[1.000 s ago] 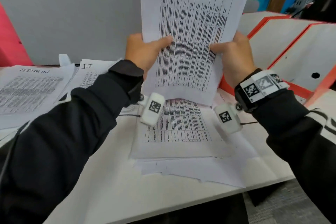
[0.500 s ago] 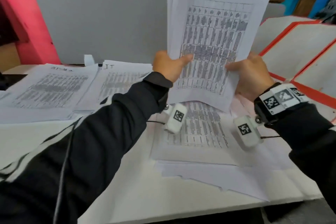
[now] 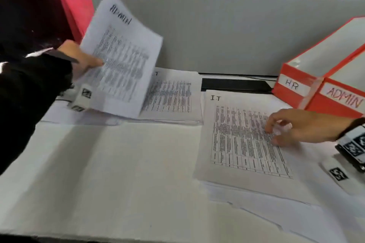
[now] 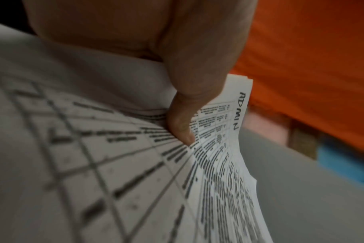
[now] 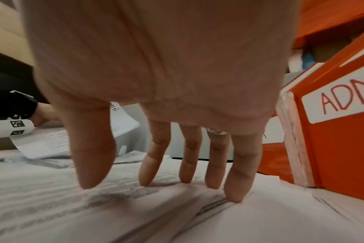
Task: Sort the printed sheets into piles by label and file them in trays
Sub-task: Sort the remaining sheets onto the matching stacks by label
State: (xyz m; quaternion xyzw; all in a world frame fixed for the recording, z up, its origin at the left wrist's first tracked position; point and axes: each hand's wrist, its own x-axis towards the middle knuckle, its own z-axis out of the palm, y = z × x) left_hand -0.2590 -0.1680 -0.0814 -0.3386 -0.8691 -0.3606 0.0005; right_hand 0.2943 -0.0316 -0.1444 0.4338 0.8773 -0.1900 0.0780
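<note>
Thin, floppy printed paper throughout — light, limp, quick to bow, fan out and slide sheet over sheet. ADMIN sheets (image 3: 120, 73) held tilted up off the counter (image 3: 110, 173) at far left, pinched near the lower left edge by the left hand (image 3: 79, 59), thumb (image 4: 183, 126) pressed on the printed face and the other fingers hidden behind; already curving, top corner drooping outward. Best taken as now, at an edge with thumb on top and fingers beneath, or flattened from above before lifting. Right hand (image 3: 300, 127) spread, fingers nearly straight, fingertips (image 5: 235, 195) resting on the I.T sheet (image 3: 243, 134) topping the loose stack at right, grasping nothing; lower sheets of that stack splayed toward the counter's front edge and likely to shift under a sideways push. Another I.T pile (image 3: 173, 96) flat just beside and partly under the raised sheets. Orange trays at far right, HR tray (image 3: 294, 85) and ADMIN tray (image 3: 343, 98), side by side, touching the right stack's back corner. Grey partition (image 3: 217, 33) close behind, dark flat item (image 3: 235, 84) at its foot. Across to the ADMIN tray, only the stack and the right hand in the way.
</note>
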